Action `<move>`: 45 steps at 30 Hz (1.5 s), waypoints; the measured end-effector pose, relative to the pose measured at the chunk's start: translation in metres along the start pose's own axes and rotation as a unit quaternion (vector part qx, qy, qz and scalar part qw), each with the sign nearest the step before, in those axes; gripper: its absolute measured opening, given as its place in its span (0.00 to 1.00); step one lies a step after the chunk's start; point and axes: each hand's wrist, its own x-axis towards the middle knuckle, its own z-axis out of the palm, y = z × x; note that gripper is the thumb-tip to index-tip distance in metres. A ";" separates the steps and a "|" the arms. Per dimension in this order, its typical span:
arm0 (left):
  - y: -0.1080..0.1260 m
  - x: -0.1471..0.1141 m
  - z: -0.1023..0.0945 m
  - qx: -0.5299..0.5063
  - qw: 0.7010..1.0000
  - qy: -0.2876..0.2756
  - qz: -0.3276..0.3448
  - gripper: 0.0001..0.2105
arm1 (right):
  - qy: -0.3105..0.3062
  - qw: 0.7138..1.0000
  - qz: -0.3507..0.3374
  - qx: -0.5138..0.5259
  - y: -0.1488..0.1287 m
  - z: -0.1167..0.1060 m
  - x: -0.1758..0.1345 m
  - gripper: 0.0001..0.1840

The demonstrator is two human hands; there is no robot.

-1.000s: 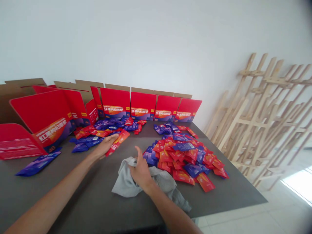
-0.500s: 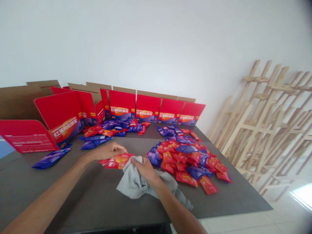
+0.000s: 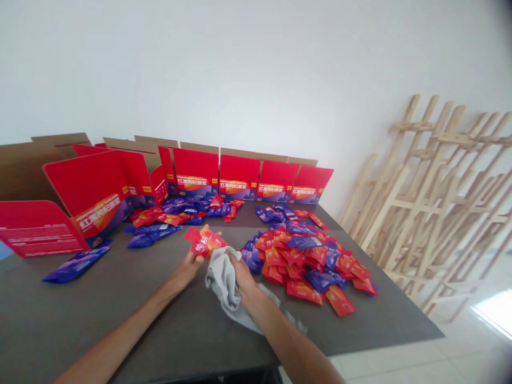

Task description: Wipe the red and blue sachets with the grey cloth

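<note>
A red pouch [image 3: 204, 242] with white lettering and an orange patch is held up over the middle of the table. My left hand [image 3: 192, 263] grips it from below and behind, the thumb at its lower edge. My right hand [image 3: 241, 272] is closed on a grey cloth [image 3: 224, 280], which covers the pouch's right end and hangs down to the tabletop. Fingers under the cloth are hidden. Just right of my right hand lies a large heap of red and purple pouches [image 3: 308, 256].
Open red cartons [image 3: 196, 165] line the table's back and left side [image 3: 100, 197]. In front of them lies another pile of pouches [image 3: 172, 218], with a single purple pouch [image 3: 76, 265] at left. Wooden easels [image 3: 424, 213] lean beyond the right table edge [image 3: 416, 304].
The red pouch has tilted and risen slightly. My left hand has shifted from above its left end to below it. The cloth still meets its right end, bunched more narrowly.
</note>
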 end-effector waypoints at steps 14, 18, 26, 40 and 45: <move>-0.012 -0.003 0.017 -0.149 0.979 0.068 -0.120 0.39 | 0.105 0.938 -0.300 -0.141 -0.019 -0.016 -0.004 0.11; -0.030 -0.012 0.024 -0.196 0.965 -0.034 -0.173 0.34 | 0.050 0.842 -0.405 -0.352 -0.018 -0.014 -0.014 0.16; -0.031 -0.003 0.019 -0.190 0.977 0.044 -0.087 0.34 | -0.175 0.760 -0.367 -0.507 -0.012 -0.010 -0.022 0.21; -0.028 -0.012 0.022 -0.251 0.962 -0.012 -0.106 0.28 | -0.076 0.792 -0.424 -0.432 -0.006 -0.013 -0.012 0.22; -0.019 -0.006 0.022 -0.265 0.960 0.034 -0.089 0.28 | -0.177 0.771 -0.400 -0.463 -0.003 -0.009 -0.016 0.25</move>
